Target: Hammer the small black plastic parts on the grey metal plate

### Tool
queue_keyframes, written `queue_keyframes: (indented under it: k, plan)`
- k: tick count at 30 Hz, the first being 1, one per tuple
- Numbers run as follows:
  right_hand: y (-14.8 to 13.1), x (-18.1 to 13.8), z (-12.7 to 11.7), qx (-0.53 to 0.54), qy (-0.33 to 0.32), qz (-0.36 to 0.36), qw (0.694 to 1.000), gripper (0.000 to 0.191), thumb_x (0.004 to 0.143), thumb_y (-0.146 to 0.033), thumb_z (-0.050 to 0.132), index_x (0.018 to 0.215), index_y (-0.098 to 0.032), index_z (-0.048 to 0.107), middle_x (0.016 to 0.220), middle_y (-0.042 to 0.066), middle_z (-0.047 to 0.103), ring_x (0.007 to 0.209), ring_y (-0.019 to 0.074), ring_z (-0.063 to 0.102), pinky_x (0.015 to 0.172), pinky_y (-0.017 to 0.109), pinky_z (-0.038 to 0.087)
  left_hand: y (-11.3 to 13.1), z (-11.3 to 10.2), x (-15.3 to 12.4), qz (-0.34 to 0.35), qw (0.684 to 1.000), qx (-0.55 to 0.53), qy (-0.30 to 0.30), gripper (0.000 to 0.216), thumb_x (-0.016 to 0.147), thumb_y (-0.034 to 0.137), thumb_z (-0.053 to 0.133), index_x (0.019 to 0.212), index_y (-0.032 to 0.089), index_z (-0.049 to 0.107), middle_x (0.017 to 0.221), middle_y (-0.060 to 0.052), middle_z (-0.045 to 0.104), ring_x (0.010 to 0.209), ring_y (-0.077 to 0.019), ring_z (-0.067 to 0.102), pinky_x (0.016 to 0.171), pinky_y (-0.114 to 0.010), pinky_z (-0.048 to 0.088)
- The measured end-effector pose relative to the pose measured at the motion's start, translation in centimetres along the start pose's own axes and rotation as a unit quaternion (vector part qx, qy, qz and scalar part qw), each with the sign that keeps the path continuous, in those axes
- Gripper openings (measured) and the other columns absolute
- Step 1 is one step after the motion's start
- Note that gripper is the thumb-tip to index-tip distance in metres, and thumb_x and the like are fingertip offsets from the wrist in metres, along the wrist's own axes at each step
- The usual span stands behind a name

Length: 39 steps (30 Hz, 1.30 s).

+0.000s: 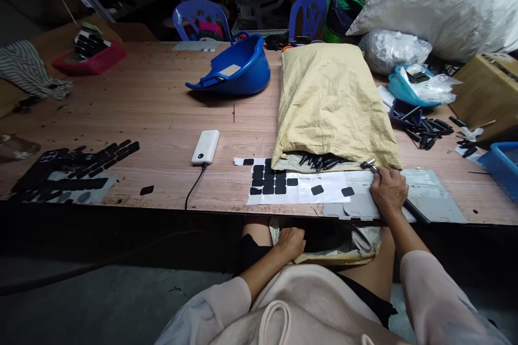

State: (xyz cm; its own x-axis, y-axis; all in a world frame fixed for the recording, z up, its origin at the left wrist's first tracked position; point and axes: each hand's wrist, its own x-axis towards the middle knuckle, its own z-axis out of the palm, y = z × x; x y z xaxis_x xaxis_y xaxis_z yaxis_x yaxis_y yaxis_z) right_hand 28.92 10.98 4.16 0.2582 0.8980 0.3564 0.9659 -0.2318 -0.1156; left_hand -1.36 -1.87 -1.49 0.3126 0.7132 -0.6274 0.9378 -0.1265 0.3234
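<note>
My right hand [389,190] is closed around a hammer [416,210] at the table's front edge. Its small metal head pokes out past the fingers and its black handle slants toward me. Just beyond lies a yellow sack [332,97], its mouth facing me, with slim black pieces [321,161] showing inside. Down at my lap, my left hand [292,242] is curled at the left side of another open sack [340,260] with a silvery lining. Whatever its fingers hold is hidden. White backing paper [311,179] with black rounded stickers [268,179] lies between the hands on the tabletop.
A white power bank [206,146] with a cable lies left of the paper. Behind it stands a blue basin [246,67]. More black pieces [76,164] lie far left. Loose black tubes [429,132], a turquoise basin [404,89] and a cardboard box [485,97] are at right.
</note>
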Motion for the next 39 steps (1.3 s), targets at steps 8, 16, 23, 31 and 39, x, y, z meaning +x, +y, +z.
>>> queue_keyframes:
  k: [8,16,23,31,39]
  plan:
    - [0.3,0.0,0.5,0.000,0.016,-0.008,1.000,0.033,0.097,-0.032,0.051,0.118,-0.019,0.073,0.099,0.012,0.059,0.087,0.0229,0.044,0.072,0.035,0.025,2.9,-8.2,-1.2,0.203,0.949,-0.171,0.167,0.020,0.093,0.025,0.060,0.101,0.024,0.078,0.094,-0.002,0.079,0.085,-0.0187,0.072,0.079,-0.027,0.055]
    - [0.3,0.0,0.8,0.012,0.016,-0.008,1.000,0.032,0.092,-0.029,0.056,0.119,-0.020,0.072,0.101,0.011,0.059,0.088,0.0224,0.043,0.073,0.035,0.027,2.2,-18.9,7.4,-0.020,0.910,-0.101,0.402,0.017,0.097,0.021,0.061,0.110,0.018,0.071,0.119,-0.012,0.068,0.111,-0.0242,0.067,0.091,-0.032,0.054]
    - [0.1,-0.1,0.5,0.003,0.013,-0.007,1.000,0.031,0.097,-0.031,0.052,0.117,-0.020,0.072,0.099,0.011,0.059,0.088,0.0222,0.043,0.073,0.035,0.025,1.0,-19.4,7.2,-0.080,0.931,-0.064,0.351,0.017,0.097,0.030,0.063,0.107,0.019,0.072,0.122,-0.011,0.068,0.110,-0.0277,0.067,0.088,-0.035,0.054]
    - [0.0,-0.1,0.6,-0.003,0.017,-0.009,1.000,0.031,0.098,-0.032,0.050,0.117,-0.019,0.072,0.102,0.011,0.060,0.088,0.0222,0.042,0.073,0.035,0.023,2.3,-14.2,1.3,0.036,0.913,-0.106,0.393,0.010,0.094,0.025,0.069,0.103,0.021,0.071,0.104,-0.004,0.070,0.096,-0.0203,0.065,0.080,-0.030,0.054]
    - [0.0,-0.2,0.5,0.005,0.010,-0.006,1.000,0.029,0.095,-0.029,0.054,0.117,-0.020,0.071,0.101,0.011,0.058,0.088,0.0218,0.040,0.073,0.035,0.024,6.9,-10.3,5.3,0.221,0.906,-0.079,0.352,0.013,0.091,0.027,0.075,0.103,0.022,0.075,0.102,-0.006,0.071,0.101,-0.0236,0.064,0.091,-0.036,0.054]
